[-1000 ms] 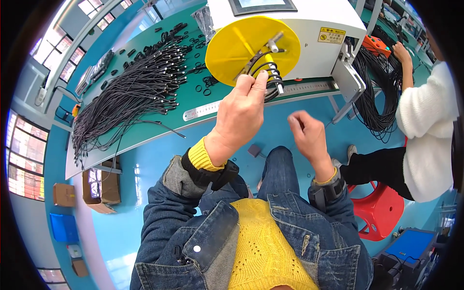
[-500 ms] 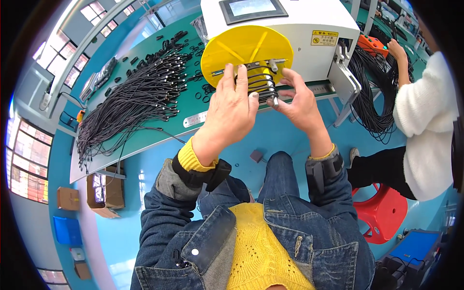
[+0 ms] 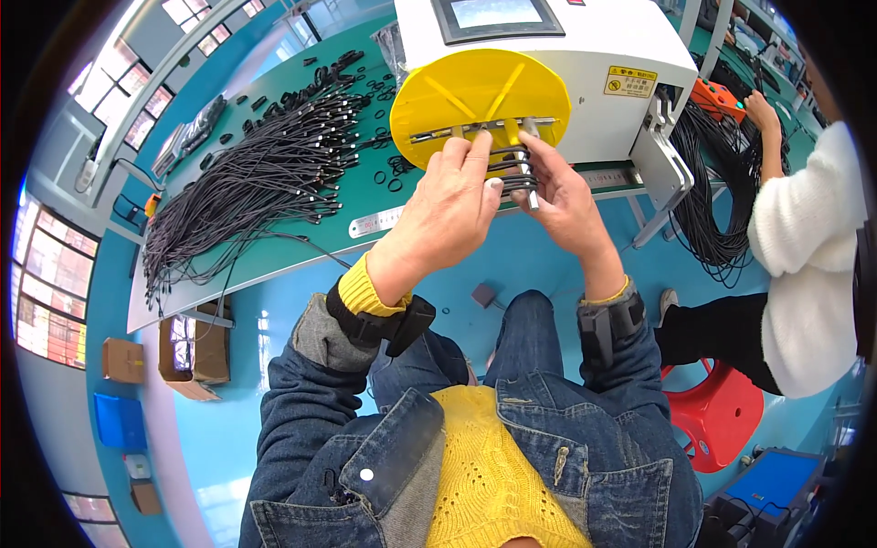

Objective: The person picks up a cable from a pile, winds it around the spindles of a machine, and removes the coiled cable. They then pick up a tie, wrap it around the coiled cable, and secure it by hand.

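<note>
A yellow disc (image 3: 444,99) on the front of a white machine (image 3: 603,119) carries a metal bar and posts that stick out towards me. Black cable (image 3: 513,166) is wound round these posts in several loops. My left hand (image 3: 446,208) closes on the coil from the left, its fingers reaching up to the disc and the thumb against the loops. From the right, my right hand (image 3: 566,205) curls round the coil, fingers behind and thumb near the tip of a metal post (image 3: 532,194). Parts of the loops are hidden behind my fingers.
A bundle of black cables (image 3: 256,169) covers the left of the green table (image 3: 340,91), with small black rings near it. A steel ruler (image 3: 375,222) lies at the front edge. At right are a person in white (image 3: 804,228), hanging cables (image 3: 708,201) and a red stool (image 3: 717,416).
Both hands have closed in on the coil, and its loops sit squeezed closer together. The machine and table have shifted slightly in the view.
</note>
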